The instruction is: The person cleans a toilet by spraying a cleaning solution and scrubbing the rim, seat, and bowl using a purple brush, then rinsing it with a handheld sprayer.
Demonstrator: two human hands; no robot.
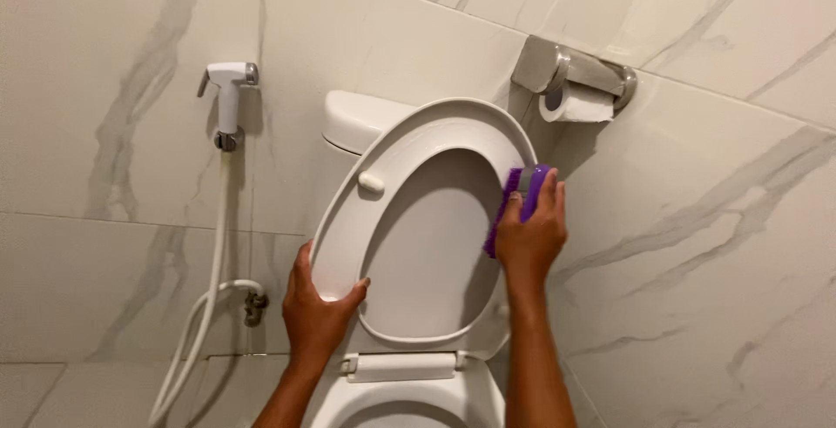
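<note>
The raised toilet seat [418,219] stands before the tank [357,121], above the bowl [409,402]. The left hand [318,310] is at its left edge, and the right hand [531,236] presses a brush [518,202] on its right edge. The sprayer [228,101] hangs on the wall to the left, the paper roll [579,104] to the upper right.

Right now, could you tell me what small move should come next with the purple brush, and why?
Probably draw the purple brush down the raised seat's right rim: the right hand presses it near the top there, while the left hand steadies the seat.
</note>
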